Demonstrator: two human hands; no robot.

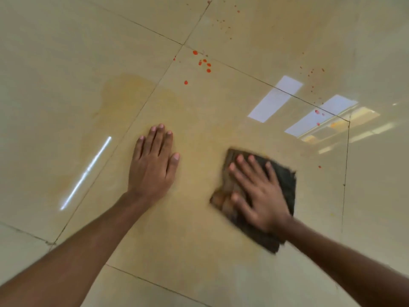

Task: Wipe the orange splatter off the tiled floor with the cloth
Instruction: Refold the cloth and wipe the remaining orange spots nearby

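A dark cloth (283,180), folded and stained orange-brown at its left edge, lies flat on the beige tiled floor (199,240). My right hand (256,193) presses on it with fingers spread and straight; the hand and cloth are motion-blurred. My left hand (155,160) rests flat on the bare tile to the cloth's left, fingers straight. Bright orange drops (204,63) sit on the tile well beyond both hands. Finer orange specks (223,23) lie farther off, and more specks (314,78) lie to the right. A faint yellowish smear (132,91) covers the tile around and beyond my left hand.
Dark grout lines cross the glossy floor. Bright window reflections (276,100) shine on the tile at the right and a thin light streak (86,171) at the left. A lone orange speck (319,166) lies right of the cloth.
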